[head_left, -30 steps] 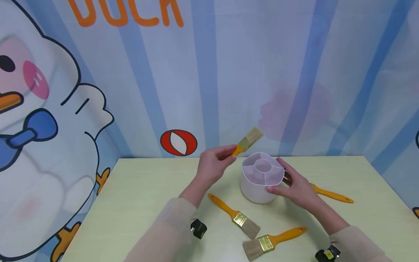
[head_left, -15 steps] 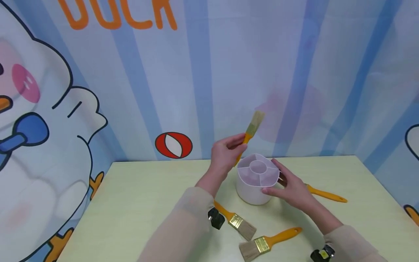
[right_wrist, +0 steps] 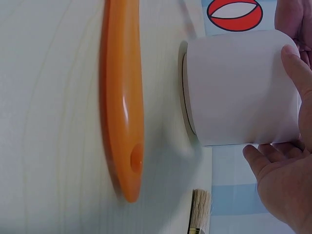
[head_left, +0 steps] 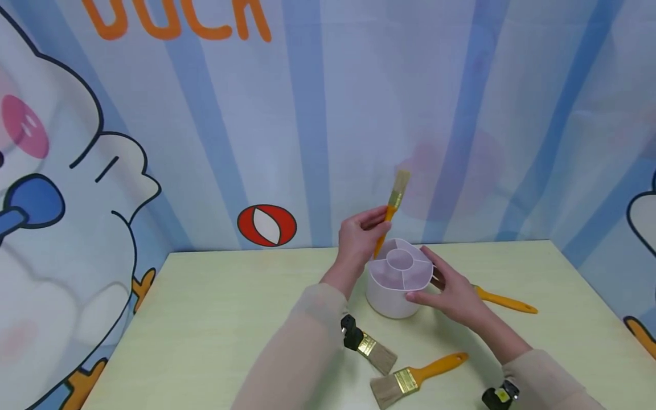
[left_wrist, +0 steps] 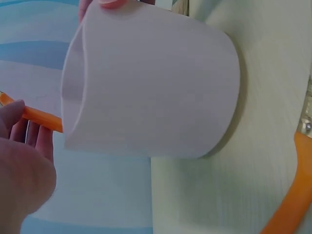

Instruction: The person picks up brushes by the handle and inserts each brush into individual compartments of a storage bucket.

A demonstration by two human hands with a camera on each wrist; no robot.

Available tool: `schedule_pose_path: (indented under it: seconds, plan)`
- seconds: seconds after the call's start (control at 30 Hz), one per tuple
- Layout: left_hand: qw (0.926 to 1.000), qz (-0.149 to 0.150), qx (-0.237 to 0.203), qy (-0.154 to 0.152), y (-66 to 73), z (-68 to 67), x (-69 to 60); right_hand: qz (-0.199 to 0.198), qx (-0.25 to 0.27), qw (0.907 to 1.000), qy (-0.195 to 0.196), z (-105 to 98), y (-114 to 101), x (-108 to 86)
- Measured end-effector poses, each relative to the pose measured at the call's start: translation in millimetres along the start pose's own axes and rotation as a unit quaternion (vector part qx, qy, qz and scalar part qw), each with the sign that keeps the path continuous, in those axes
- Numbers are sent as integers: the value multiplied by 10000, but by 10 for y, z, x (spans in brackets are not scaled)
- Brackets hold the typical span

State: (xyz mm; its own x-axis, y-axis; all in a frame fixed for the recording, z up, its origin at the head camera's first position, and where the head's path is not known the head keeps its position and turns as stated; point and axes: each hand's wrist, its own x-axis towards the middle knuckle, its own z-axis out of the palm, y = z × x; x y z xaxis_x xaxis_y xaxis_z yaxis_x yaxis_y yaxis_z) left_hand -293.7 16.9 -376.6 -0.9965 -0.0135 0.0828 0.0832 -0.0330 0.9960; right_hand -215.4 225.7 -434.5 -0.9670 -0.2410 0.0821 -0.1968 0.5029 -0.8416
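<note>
Even, diffuse light fills the head view, with a soft shadow on the table (head_left: 236, 310) below the right hand (head_left: 456, 291). Both wrist views look dimmer and greyer; a glossy highlight streaks the orange handle (right_wrist: 125, 109) apart from that hand.

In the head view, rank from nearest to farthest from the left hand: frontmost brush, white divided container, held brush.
1. Held brush: in the left hand, bristles up.
2. White divided container: just to that hand's right.
3. Frontmost brush: flat on the table.
</note>
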Motion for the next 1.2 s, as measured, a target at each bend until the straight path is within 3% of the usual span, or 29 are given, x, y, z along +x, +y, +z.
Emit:
schedule_pose_path:
  seconds: [0.17, 0.33, 0.53, 0.77, 1.03, 1.13, 1.2]
  plan:
    - [9996, -137, 163, -182, -78, -31, 0, -39, 10, 10000, -20, -16, -10, -13]
    - [9975, -133, 416, -551, -140, -89, 2, -53, 25, 10000, -42, -33, 2, -17]
    - [9898, 40, 1165, -820, -157, -125, -34, -44, -5, 10000, -50, -36, 19, -22]
    - [9645, 488, 2354, -1089, -106, -95, -81, 38, -3, 10000, -42, -49, 17, -29]
    - [9259, 639, 3481, -1324, 24, -46, -83, 1, 29, 10000, -80, -59, -3, -16]
    - [9159, 628, 3708, -1405, 63, -45, -86, -44, 63, 9999, -101, -62, -11, -14]
    - [9148, 636, 3728, -1419, 76, -52, -90, -73, 68, 9999, -103, -64, -11, -12]
